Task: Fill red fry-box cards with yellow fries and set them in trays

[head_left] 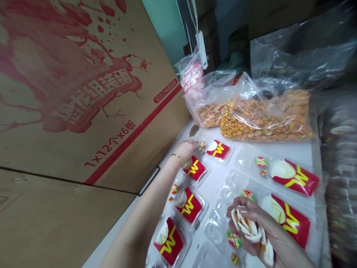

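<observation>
My left hand point(187, 149), with a gold bangle at the wrist, reaches to a clear plastic tray at the far left of the table. Its fingers look drawn together, but what they hold, if anything, is hidden. Near the fingertips sit a round colourful label piece point(203, 144) and a red fries-style packet point(219, 149) with a yellow zigzag mark. My right hand point(248, 223) is closed around a bunch of soft-looking white and orange pieces point(251, 227), above the trays at right. Under it lie another red packet point(298, 219) and a round label piece point(233, 239).
Large printed cartons point(111, 156) wall the left side. Clear bags of small burger-shaped pieces point(264, 119) stand at the table's back, beside a bag of pink-and-white pieces point(192, 76). Several filled trays line the white table point(214, 178). Stacked clear plastic point(343, 167) rises at right.
</observation>
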Demonstrator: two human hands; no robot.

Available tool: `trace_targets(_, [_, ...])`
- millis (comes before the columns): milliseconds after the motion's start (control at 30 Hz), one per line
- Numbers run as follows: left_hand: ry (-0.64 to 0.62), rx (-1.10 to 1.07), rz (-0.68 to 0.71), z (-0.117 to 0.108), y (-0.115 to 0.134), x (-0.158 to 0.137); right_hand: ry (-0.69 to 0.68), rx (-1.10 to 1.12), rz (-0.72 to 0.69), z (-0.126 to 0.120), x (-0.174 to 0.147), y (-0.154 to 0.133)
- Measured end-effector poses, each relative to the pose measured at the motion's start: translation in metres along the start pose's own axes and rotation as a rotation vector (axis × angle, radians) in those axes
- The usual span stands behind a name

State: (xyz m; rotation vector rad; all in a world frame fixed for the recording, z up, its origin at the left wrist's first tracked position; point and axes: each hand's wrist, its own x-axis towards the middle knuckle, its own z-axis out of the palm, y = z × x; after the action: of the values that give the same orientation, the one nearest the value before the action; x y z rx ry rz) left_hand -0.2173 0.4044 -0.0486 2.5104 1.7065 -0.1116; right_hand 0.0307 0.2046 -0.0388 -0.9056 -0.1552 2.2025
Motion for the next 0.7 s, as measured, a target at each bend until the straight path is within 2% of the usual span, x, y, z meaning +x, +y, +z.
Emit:
trace_targets(100, [0.192, -0.132, -0.048, -0.008, 0.020, -0.014, 0.071, 0.044, -0.017, 0.000, -0.008, -0.006])
trace_targets(167, [0.270, -0.315, -0.009, -0.019, 0.047, -0.033, 0.057, 0.099, -0.031, -0.002, -0.011, -0.009])
trace_targets(200, [0.255, -0.421, 0.033, -0.026, 0.064, -0.045, 0.043, 0.128, -0.039, -0.004, -0.012, -0.011])
trace_targets(300, [0.011, -0.671, 0.181, -0.042, 0.119, -0.086, 0.041, 0.196, -0.079, -0.008, -0.011, -0.013])
trace_targets(400, [-0.085, -0.743, 0.148, -0.050, 0.159, -0.117, 0.049, 0.237, -0.094, -0.009, -0.012, -0.011])
trace_targets(500, [-0.121, -0.773, 0.074, -0.054, 0.174, -0.128, 0.040, 0.268, -0.069, -0.009, -0.018, -0.009])
trace_targets(600, [-0.169, -0.771, 0.045, -0.058, 0.176, -0.123, 0.044, 0.290, -0.071, -0.013, -0.026, -0.009])
trace_targets(700, [-0.061, -0.862, -0.034, -0.054, 0.175, -0.102, 0.057, 0.310, -0.093, -0.018, -0.032, -0.014])
